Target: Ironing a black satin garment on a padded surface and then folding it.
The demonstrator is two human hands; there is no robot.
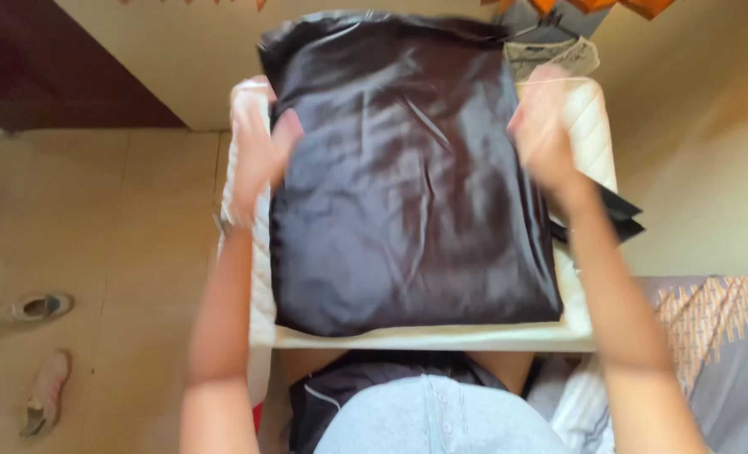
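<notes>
Two hands are flanking a folded dark satin cloth (412, 181) lying on a white padded board (597, 134).
Left hand (256, 155) and right hand (546, 134) are pinching opposite side edges, equally near; the cloth's long axis is running away from the person.

A white padded bench (591, 126) with a quilted top carries a dark, shiny folded cloth (407, 176) that covers most of its surface, leaving bare strips along the left, right and near edges. Beside it, two pale shoes (42, 353) lie on the tan tiled floor (113, 219) at left.
</notes>
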